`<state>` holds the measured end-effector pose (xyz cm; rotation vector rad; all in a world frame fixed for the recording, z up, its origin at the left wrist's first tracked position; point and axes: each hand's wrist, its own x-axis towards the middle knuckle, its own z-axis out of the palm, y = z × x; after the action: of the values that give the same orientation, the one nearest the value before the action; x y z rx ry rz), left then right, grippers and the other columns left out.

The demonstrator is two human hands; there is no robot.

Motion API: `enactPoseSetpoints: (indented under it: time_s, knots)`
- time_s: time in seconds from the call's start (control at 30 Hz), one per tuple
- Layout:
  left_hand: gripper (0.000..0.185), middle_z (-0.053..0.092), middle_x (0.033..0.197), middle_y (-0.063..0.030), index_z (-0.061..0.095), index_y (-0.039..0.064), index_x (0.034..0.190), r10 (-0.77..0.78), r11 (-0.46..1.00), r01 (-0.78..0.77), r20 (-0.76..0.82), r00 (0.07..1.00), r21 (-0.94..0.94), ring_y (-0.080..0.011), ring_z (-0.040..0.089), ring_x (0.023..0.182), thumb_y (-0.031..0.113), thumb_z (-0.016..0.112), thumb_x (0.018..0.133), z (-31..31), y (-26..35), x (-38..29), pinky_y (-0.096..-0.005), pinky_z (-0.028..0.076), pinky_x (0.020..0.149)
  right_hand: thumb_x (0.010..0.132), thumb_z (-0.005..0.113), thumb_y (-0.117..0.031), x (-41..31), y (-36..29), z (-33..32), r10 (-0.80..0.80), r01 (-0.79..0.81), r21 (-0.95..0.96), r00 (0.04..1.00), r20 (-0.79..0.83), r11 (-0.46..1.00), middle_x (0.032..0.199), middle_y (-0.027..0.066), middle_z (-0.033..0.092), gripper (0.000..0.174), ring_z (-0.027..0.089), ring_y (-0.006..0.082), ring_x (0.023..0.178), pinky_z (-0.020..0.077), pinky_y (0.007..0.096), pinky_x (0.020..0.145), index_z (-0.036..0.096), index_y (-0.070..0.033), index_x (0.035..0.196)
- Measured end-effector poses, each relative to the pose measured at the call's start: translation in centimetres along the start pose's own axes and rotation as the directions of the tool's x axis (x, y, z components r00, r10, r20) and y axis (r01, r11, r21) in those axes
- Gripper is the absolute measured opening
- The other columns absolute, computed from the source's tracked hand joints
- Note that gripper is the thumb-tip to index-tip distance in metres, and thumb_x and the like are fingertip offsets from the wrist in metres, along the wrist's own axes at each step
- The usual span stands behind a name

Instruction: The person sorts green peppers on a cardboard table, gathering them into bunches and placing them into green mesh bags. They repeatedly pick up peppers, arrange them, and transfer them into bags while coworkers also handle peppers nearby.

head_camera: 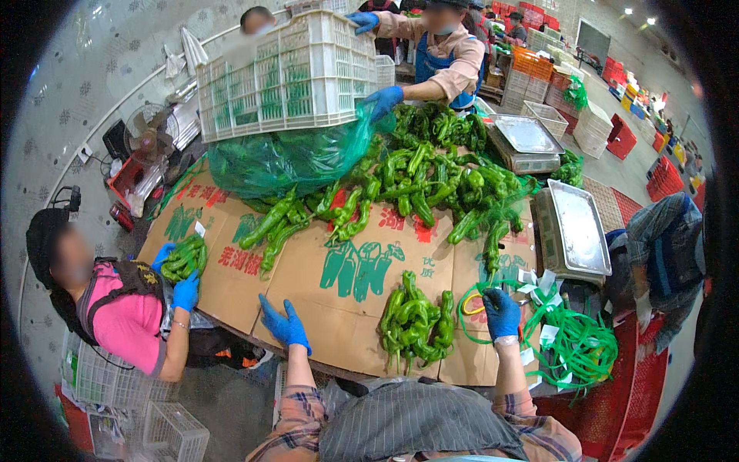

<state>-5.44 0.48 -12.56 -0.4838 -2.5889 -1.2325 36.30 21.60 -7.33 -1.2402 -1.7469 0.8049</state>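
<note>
My left hand (pixel 286 324), in a blue glove, is spread with nothing in it over the near left part of the cardboard (pixel 312 312). Between my hands, nearer the right one, lies a small pile of long green peppers (pixel 415 323). My right hand (pixel 501 315), gloved in blue too, is at a green tie strip (pixel 466 320) and a yellow-handled tool, perhaps scissors (pixel 465 304); whether it grips them is unclear. Right of it lies a tangle of green strips with white tags (pixel 577 346). A large heap of green peppers (pixel 427 173) covers the far part of the cardboard.
Across the table a person holds a white plastic crate (pixel 288 75) above a green plastic bag (pixel 294 156). At the left, a person in pink holds a pepper bundle (pixel 185 258). Scales with metal trays (pixel 579 228) stand at the right, with red crates (pixel 629 381) below.
</note>
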Motion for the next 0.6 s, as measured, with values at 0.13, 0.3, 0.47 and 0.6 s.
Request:
enactPoseSetpoints:
  time_s: [0.13,0.3,0.47,0.6]
  knots:
    - [0.047,0.044,0.138,-0.0127,0.047,0.011,0.13,0.028,0.993,-0.041,0.114,0.993,0.113,-0.0328,0.037,0.13,0.03,0.057,0.089,0.7,-0.9,0.3,-0.0499,0.019,0.111,0.083,0.065,0.0,-0.4,0.7,0.8,-0.073,0.077,-0.095,0.996,0.049,0.992,0.09,0.0073,0.068,0.015,0.064,0.0139,0.082,0.051,0.0262,0.074,0.065,-0.001,0.098]
    - [0.027,0.05,0.133,-0.0086,0.064,0.012,0.106,0.155,0.96,-0.189,0.17,0.973,0.205,-0.0287,0.036,0.131,0.025,0.063,0.083,1.0,-1.7,0.2,-0.0534,0.016,0.11,0.082,0.066,-0.002,-0.2,-0.4,0.8,-0.1,0.111,-0.172,0.992,0.07,0.979,0.088,0.0094,0.068,0.015,0.065,0.0152,0.078,0.0512,0.0267,0.07,0.066,-0.002,0.098]
    - [0.026,0.049,0.133,-0.0085,0.064,0.012,0.105,0.18,0.962,-0.205,0.147,0.973,0.181,-0.0287,0.035,0.131,0.024,0.065,0.082,1.3,-1.9,-0.1,-0.0533,0.015,0.111,0.081,0.067,-0.015,-0.2,-1.2,1.0,-0.086,0.101,-0.236,0.994,0.073,0.967,0.088,0.0138,0.067,0.014,0.065,0.0305,0.081,0.0511,0.0355,0.069,0.067,-0.008,0.093]
    - [0.025,0.05,0.132,-0.009,0.064,0.012,0.105,0.162,0.962,-0.192,0.157,0.974,0.196,-0.0283,0.036,0.131,0.022,0.064,0.082,1.0,-1.7,-0.1,-0.0515,0.016,0.111,0.08,0.068,-0.014,-0.4,-1.5,1.2,-0.085,0.105,-0.244,0.992,0.092,0.964,0.088,0.0141,0.066,0.014,0.065,0.0304,0.08,0.0509,0.035,0.068,0.067,-0.008,0.093]
